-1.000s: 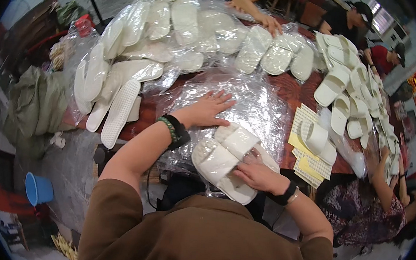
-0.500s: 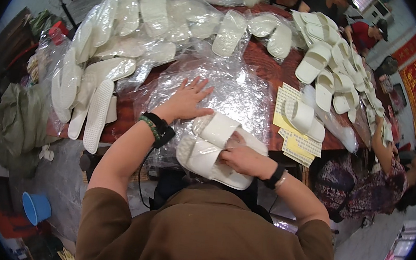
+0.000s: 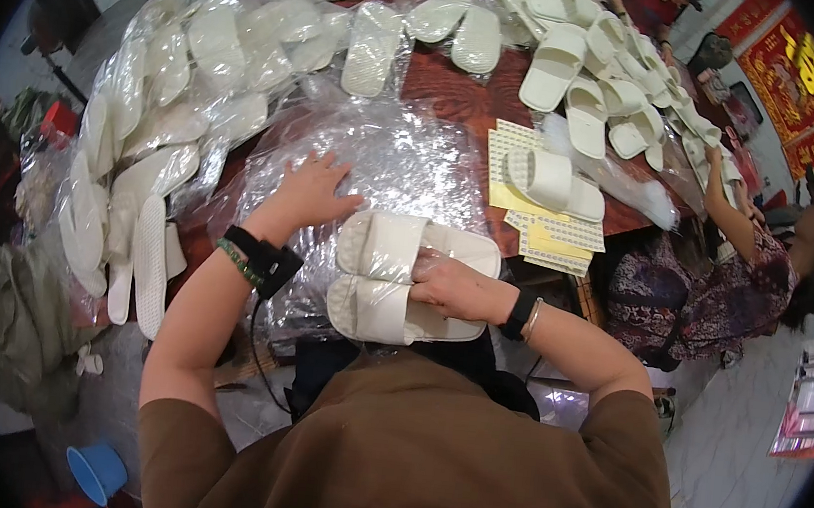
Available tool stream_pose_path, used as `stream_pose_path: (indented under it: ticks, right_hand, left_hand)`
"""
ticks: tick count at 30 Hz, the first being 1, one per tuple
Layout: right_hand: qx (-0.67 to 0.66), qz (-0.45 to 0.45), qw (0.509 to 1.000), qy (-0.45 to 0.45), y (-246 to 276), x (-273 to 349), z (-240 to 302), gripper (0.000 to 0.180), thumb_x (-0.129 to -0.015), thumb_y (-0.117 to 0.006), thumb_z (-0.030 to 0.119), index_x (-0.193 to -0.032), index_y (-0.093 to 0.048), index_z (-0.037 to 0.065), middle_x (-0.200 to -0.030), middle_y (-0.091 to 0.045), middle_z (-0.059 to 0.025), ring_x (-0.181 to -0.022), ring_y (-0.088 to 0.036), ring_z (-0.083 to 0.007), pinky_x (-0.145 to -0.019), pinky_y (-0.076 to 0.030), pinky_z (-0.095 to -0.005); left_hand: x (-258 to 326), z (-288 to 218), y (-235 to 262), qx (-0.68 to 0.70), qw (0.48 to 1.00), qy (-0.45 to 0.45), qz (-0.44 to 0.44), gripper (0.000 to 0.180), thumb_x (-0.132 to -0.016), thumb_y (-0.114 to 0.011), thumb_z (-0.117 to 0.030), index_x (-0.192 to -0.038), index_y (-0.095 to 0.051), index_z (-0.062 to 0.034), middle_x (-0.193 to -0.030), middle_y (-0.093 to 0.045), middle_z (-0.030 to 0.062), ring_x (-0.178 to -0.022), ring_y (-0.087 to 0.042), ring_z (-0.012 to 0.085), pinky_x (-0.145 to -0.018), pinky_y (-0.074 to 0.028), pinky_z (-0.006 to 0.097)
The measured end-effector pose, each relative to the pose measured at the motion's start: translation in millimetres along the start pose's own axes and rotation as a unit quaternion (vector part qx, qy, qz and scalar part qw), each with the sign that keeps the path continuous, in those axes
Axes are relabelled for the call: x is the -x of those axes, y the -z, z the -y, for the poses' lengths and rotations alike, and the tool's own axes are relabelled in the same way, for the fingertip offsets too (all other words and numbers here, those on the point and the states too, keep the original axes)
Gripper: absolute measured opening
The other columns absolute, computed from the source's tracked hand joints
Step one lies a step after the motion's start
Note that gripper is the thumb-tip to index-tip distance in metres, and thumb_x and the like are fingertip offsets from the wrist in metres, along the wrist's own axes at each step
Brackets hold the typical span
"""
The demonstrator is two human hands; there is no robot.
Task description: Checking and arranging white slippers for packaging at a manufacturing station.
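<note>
A pair of white slide slippers (image 3: pixel 384 312) lies side by side at the near edge of the table, toes pointing left. Clear plastic film covers their toe ends and straps. My right hand (image 3: pixel 459 289) grips the pair around the inner edges behind the straps, its fingertips partly hidden. Just beyond the toes, my left hand (image 3: pixel 311 192) rests with fingers spread on a stack of clear plastic bags (image 3: pixel 407 156). Its thumb is close to the far slipper's toe.
Bagged slippers (image 3: pixel 216 45) are heaped at the left and far side. Loose white slippers (image 3: pixel 552 67) pile up at the right, near yellow sticker sheets (image 3: pixel 551 238) with one slipper on top. A person in a patterned top (image 3: pixel 654 288) works at the right. A blue bucket (image 3: pixel 97 472) stands on the floor.
The slippers have turned from slanted to nearly level, with my right hand still on them. My left hand stays spread on the bags. The whole view has shifted.
</note>
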State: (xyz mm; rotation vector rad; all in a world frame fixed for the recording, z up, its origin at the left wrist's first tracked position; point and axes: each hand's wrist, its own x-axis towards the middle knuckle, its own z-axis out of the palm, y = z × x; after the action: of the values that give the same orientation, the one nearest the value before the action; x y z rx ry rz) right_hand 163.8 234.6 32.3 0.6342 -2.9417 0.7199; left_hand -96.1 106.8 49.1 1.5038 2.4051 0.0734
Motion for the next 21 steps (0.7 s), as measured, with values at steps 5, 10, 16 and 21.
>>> stream_pose_path:
  ticks: [5,10,16,21]
  right_hand:
    - [0.017,0.070,0.997,0.036,19.4,-10.7,-1.0,0.011,-0.074,-0.065,0.011,-0.083,-0.062,0.005,-0.088,-0.063,-0.0114,-0.095,-0.064,-0.0306,-0.111,-0.038,-0.0477]
    - [0.018,0.040,0.997,0.065,18.8,-23.6,6.1,0.013,-0.073,-0.066,0.011,-0.085,-0.064,0.006,-0.086,-0.062,-0.0109,-0.095,-0.064,-0.0302,-0.111,-0.037,-0.0471]
    - [-0.063,-0.026,0.998,0.011,3.7,3.8,4.3,0.010,-0.075,-0.066,0.012,-0.083,-0.066,0.005,-0.082,-0.058,-0.0128,-0.097,-0.060,-0.0325,-0.108,-0.039,-0.0455]
    - [-0.064,-0.086,0.989,-0.098,4.7,64.5,22.5,0.012,-0.075,-0.065,0.007,-0.086,-0.068,0.003,-0.092,-0.063,-0.0149,-0.104,-0.059,-0.0364,-0.104,-0.043,-0.0456]
  left_hand:
    - [-4.3,-45.4,35.4,0.103,0.964,-0.210,-0.124,0.043,-0.094,-0.063,-0.030,-0.134,-0.059,-0.0135,-0.141,-0.055,0.0138,-0.136,-0.047,0.0342,-0.109,-0.035,0.062]
    - [-46.7,-53.2,-3.8,-0.015,0.930,-0.353,-0.097,0.046,-0.099,-0.053,-0.039,-0.143,-0.053,-0.0252,-0.156,-0.040,0.0088,-0.149,-0.028,0.0328,-0.117,-0.019,0.063]
    - [-71.2,-29.8,-38.5,-0.045,0.969,-0.238,-0.056,0.051,-0.104,-0.039,-0.048,-0.153,-0.039,-0.0339,-0.164,-0.026,0.0049,-0.153,-0.015,0.0362,-0.121,-0.006,0.062]
    - [-62.9,0.7,-38.1,-0.063,0.978,-0.179,-0.093,0.052,-0.104,-0.038,-0.047,-0.155,-0.035,-0.0333,-0.166,-0.021,0.0039,-0.154,-0.011,0.0355,-0.121,-0.004,0.061]
